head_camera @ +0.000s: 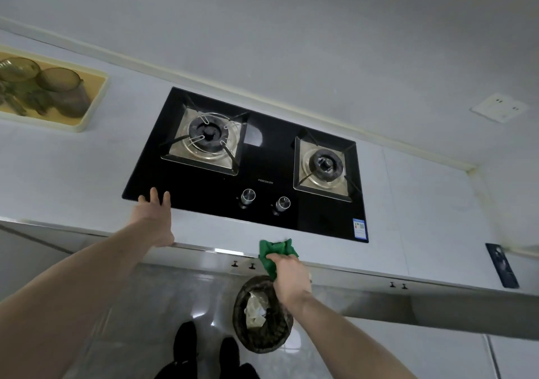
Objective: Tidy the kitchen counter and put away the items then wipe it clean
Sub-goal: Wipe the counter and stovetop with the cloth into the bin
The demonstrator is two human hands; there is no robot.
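My right hand (290, 276) grips a crumpled green cloth (277, 252) at the front edge of the white counter (87, 174), just below the black two-burner gas hob (262, 174). My left hand (154, 212) lies flat with straight fingers on the counter, its fingertips touching the hob's front left corner. On the floor below the cloth stands a dark woven waste bin (262, 317) with crumpled wrappers inside.
A cream tray (87, 110) holding greenish glass cups sits at the counter's far left. A dark flat phone-like object (501, 265) lies at the right front edge. Two hob knobs (264, 199) face me. A wall socket (500, 107) is on the back wall.
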